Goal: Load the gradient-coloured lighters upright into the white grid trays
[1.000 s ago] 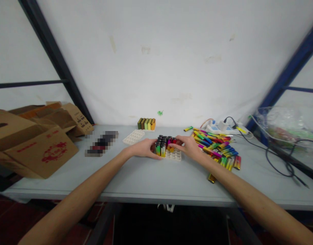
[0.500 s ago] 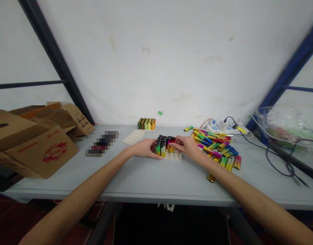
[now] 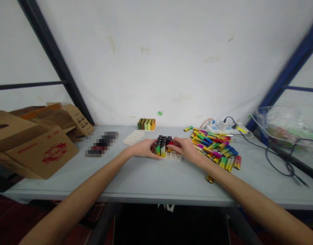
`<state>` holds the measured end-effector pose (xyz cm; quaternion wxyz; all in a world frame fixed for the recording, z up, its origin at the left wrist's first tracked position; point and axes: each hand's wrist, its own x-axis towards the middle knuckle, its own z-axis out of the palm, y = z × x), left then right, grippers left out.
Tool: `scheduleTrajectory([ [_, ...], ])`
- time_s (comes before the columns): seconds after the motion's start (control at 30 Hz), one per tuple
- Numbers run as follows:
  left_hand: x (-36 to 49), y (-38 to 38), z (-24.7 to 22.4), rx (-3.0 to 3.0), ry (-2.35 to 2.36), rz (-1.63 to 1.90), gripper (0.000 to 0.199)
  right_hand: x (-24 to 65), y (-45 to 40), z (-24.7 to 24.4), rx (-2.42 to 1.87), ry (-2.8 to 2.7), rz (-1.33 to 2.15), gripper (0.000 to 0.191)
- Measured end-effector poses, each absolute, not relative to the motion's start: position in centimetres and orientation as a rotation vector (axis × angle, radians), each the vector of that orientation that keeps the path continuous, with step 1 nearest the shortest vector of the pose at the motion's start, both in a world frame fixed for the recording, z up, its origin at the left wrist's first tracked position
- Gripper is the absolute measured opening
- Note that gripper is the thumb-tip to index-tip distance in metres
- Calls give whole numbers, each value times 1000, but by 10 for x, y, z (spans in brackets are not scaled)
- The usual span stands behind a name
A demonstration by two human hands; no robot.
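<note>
A white tray with round sockets (image 3: 175, 156) lies on the table before me, its left part filled with upright, black-topped objects that look like lighters (image 3: 160, 147), with shiny green, yellow and silver bodies. My left hand (image 3: 146, 148) curls around the left side of this block, thumb at the near front corner. At the block's right side, the fingertips of my right hand (image 3: 183, 148) pinch a reddish-gold lighter, mostly hidden by the fingers. Beyond my right wrist spreads a loose pile of shiny multicoloured lighters (image 3: 217, 146); their ends are hard to make out.
An unfilled white tray (image 3: 134, 137) lies behind my left hand. Green-to-orange lighters (image 3: 146, 124) stand in rows by the wall. An open cardboard box (image 3: 41, 149) takes up the left side. A power strip (image 3: 220, 127), black cable (image 3: 271, 154) and plastic bag (image 3: 286, 122) are at right.
My right hand has shifted slightly left and lower, closer against the standing lighters. My left hand stays at the block's left side.
</note>
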<state>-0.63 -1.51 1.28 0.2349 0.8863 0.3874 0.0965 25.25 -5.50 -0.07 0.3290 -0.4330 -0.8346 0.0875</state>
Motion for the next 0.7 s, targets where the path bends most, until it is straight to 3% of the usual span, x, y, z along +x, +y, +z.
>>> scheduleTrajectory([
  [0.2,-5,-19,17,2413,1085,259,71,248,-50,-4,-1105,-2260,231,31],
  [0.5,-6,-16,15,2413,1076,256,71,269,-46,15,-1106,-2387,294,47],
  [0.7,-6,-16,14,2433,1059,280,70,301,-33,15,-1347,-2419,52,34],
])
